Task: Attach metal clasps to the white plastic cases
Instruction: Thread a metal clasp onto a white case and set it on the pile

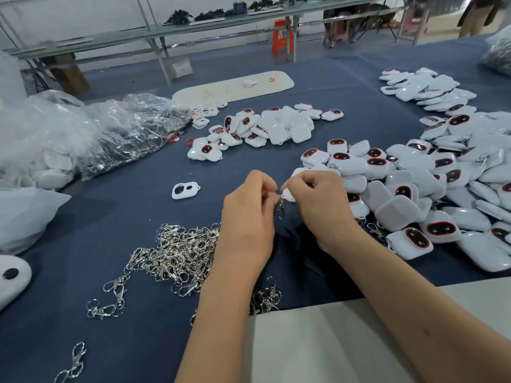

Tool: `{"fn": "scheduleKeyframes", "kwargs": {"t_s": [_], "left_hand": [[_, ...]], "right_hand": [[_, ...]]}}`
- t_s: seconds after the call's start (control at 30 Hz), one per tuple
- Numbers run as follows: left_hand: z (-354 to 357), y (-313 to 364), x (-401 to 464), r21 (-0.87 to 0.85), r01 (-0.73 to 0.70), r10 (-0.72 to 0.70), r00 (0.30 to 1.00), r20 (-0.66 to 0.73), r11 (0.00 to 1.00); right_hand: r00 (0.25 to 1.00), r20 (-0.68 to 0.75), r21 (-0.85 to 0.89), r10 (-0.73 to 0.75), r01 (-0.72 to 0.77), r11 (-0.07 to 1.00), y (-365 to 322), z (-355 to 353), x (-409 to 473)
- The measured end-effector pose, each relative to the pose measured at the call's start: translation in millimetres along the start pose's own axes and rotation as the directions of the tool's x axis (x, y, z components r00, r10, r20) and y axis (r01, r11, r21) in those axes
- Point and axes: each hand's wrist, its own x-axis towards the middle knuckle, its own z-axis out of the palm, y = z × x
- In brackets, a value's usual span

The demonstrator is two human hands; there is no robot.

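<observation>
Over blue cloth (pixel 138 205), both hands pinch one case (pixel 287 195) and clasp (pixel 281 210).

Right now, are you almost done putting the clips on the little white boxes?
Not yet. The big heap of cases on the right has clasps poking out here and there, so some look finished. The right hand holds one case while the left hand works a hanging clasp onto it. A smaller pile of cases farther back and a mound of loose clasps suggest plenty remains.
</observation>
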Motion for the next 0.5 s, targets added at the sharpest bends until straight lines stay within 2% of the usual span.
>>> {"fn": "scheduleKeyframes", "kwargs": {"t_s": [0.07, 0.17, 0.33, 0.5], "left_hand": [[-1.4, 0.5, 0.8, -0.106, -0.034, 0.028, 0.998, -0.055, 0.994], [-3.4, -1.4, 1.0, -0.243, -0.019, 0.009, 0.999, -0.042, 0.97], [-6.9, -3.7, 0.6, -0.378, 0.075, -0.077, 0.997, 0.01, 0.923], [-2.8, -0.2, 1.0, -0.476, 0.13, -0.167, 0.985, -0.036, 0.87]], "right_hand": [[0.991, 0.085, 0.21, 0.108, -0.124, 0.97, -3.6, -0.3, -1.1], [0.96, 0.229, 0.38, 0.161, -0.24, 0.893, -7.3, 1.8, -3.7], [0.949, 0.259, 0.452, 0.182, -0.285, 0.845, -10.1, 1.2, -3.8], [0.951, 0.242, 0.472, 0.194, -0.29, 0.832, -9.8, 2.1, -3.6]]}}
